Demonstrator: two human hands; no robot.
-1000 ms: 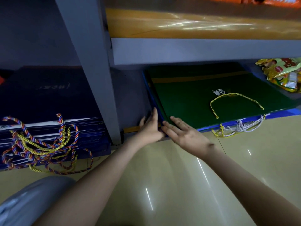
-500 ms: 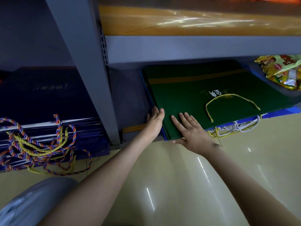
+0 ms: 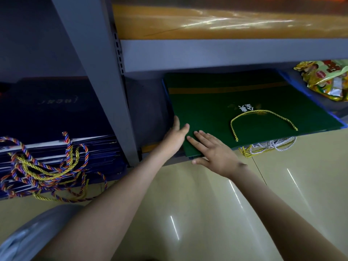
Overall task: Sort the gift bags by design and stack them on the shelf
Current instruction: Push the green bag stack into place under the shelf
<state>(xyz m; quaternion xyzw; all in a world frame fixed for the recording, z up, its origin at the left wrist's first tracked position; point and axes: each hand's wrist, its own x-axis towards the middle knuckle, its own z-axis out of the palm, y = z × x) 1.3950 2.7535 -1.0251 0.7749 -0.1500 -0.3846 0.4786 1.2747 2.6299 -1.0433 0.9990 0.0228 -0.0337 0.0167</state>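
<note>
Green gift bag (image 3: 244,102) lies flat atop its stack on the low shelf (image 3: 148,127). Our L hand (image 3: 175,137), fingers straight, presses its left edge; R hand (image 3: 216,153) spread flat on near-left corner. Prob light, stiff, slick: hold edges.

Yellow-green foil snack packets (image 3: 325,80) heaped at far right, partly cut off by the frame edge; glossy cream floor tiles (image 3: 207,204) below, streaked with reflected light and crossed by one dark grout line (image 3: 259,170); rounded grey object (image 3: 37,228) bottom-left, blurred, kind unclear; shiny orange-yellow sheet (image 3: 207,21) along the top.
</note>
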